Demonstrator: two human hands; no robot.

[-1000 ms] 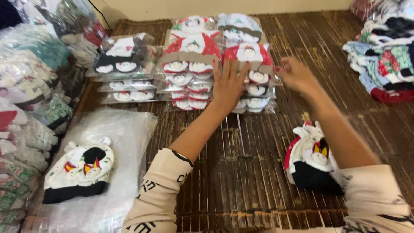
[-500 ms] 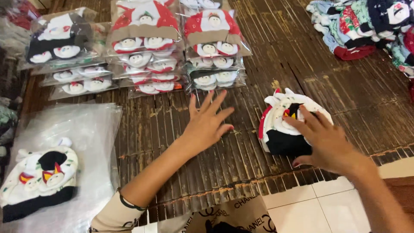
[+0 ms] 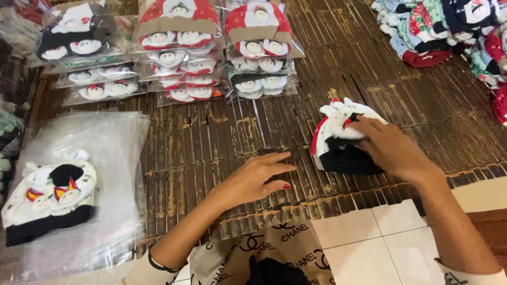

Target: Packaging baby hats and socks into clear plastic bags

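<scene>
The right hand [image 3: 393, 150] lies flat on a small stack of knitted baby hats [image 3: 340, 140], white and red with black brims, which rests on the dark bamboo mat [image 3: 222, 137] close to the mat's front edge. Its fingers are spread over the top of the stack and press down on it; they curl a little at the tips, but they do not close around a hat. The left hand [image 3: 256, 177] hovers just above the mat to the left of that stack, apart from it, palm down, fingers loosely open and holding nothing.

As to progress, a good share of the packing looks done: three piles of hats already sealed in clear bags [image 3: 179, 50] stand in a row at the far side of the mat. On the left, a stack of empty clear plastic bags [image 3: 113, 158] lies spread flat, and one white hat with a black brim [image 3: 50, 203] sits on top of it, not yet inside a bag. The hats under the right hand are also unbagged, and a heap of loose knitted hats [image 3: 438, 29] in mixed colours waits at the far right. So, by my judgement, much remains to be bagged.
</scene>
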